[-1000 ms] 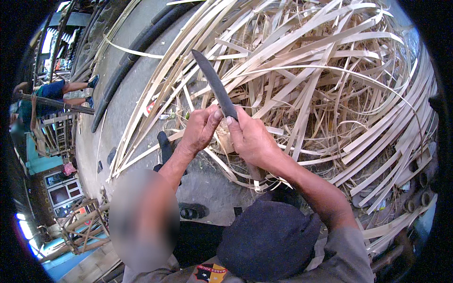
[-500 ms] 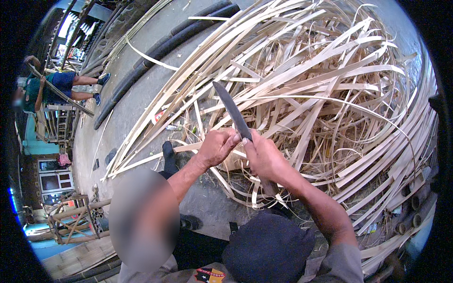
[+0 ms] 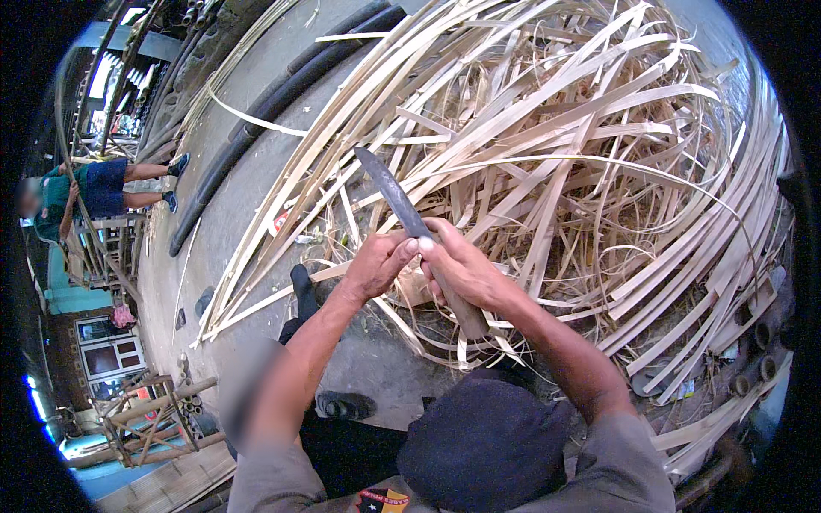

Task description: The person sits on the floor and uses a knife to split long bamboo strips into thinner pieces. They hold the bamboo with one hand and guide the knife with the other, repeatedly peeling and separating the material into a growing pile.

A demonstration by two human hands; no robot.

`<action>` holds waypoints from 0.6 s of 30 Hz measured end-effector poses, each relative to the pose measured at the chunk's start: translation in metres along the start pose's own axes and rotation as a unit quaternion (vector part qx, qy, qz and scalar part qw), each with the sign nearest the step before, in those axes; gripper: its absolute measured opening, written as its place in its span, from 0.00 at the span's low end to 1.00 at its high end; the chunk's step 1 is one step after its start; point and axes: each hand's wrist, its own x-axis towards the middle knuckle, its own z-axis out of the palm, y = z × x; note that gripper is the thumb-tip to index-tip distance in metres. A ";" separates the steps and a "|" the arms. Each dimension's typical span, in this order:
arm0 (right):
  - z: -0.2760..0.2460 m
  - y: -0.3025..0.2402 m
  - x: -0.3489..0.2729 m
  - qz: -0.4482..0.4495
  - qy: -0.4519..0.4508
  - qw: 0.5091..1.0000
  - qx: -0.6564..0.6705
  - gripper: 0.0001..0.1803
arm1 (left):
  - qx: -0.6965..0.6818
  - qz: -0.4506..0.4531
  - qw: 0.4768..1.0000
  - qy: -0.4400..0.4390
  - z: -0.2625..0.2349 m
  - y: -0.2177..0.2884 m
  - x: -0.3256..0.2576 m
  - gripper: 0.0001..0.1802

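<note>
Knife [image 3: 402, 205] with a dark, dull, curved blade points up and away at centre frame, above a heap of pale, flat bamboo strips [image 3: 581, 171]. Far left, another person [image 3: 81, 192] stands on the grey concrete floor [image 3: 239, 179] beside long black pipes [image 3: 282, 94]. Left hand [image 3: 376, 265] pinches the blade base, fingers closed on it. Right hand [image 3: 457, 269] wraps its fingers tight around the smooth wooden handle [image 3: 466, 312].
</note>
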 end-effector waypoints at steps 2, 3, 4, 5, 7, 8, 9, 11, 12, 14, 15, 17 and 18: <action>0.002 -0.003 -0.011 0.061 -0.021 0.995 0.074 0.22 | -0.005 -0.060 0.998 0.036 -0.007 -0.005 -0.001 0.30; 0.002 -0.004 -0.014 0.133 -0.039 0.984 0.110 0.24 | -0.038 -0.026 0.997 0.054 -0.011 -0.009 -0.003 0.31; 0.003 -0.001 -0.015 0.121 -0.041 0.986 0.103 0.24 | 0.010 -0.036 0.999 0.029 -0.013 -0.014 -0.003 0.32; 0.002 0.001 -0.014 0.100 -0.005 0.993 0.070 0.25 | 0.062 0.002 0.997 0.038 -0.014 -0.020 -0.004 0.33; 0.002 0.008 -0.008 0.086 0.030 0.996 0.009 0.26 | 0.070 -0.078 0.993 0.053 -0.014 -0.030 -0.007 0.34; 0.003 0.013 -0.006 0.067 0.033 0.994 -0.084 0.23 | 0.095 -0.142 0.984 0.052 -0.013 -0.035 -0.009 0.35; 0.003 0.018 -0.004 0.018 0.058 0.986 -0.156 0.23 | 0.079 -0.107 0.989 0.067 -0.011 -0.039 -0.009 0.35; 0.005 0.027 -0.003 -0.053 0.107 0.952 -0.284 0.22 | 0.083 -0.132 0.985 0.074 -0.006 -0.044 -0.012 0.36; 0.005 0.031 -0.003 0.098 0.022 0.994 0.049 0.22 | 0.090 -0.114 0.986 0.082 -0.004 -0.046 -0.012 0.37; 0.004 0.037 -0.002 0.119 -0.018 0.981 0.155 0.21 | 0.055 -0.101 0.990 0.077 0.000 -0.047 -0.010 0.37; 0.003 0.039 -0.002 0.130 0.004 0.988 0.084 0.21 | 0.037 -0.098 0.991 0.083 0.002 -0.046 -0.009 0.38; 0.000 0.044 0.000 -0.061 0.109 0.976 -0.177 0.20 | 0.040 -0.127 0.988 0.073 0.004 -0.044 -0.004 0.36; -0.002 0.046 0.001 -0.099 0.142 0.939 -0.299 0.19 | 0.042 -0.143 0.987 0.066 0.006 -0.043 -0.001 0.36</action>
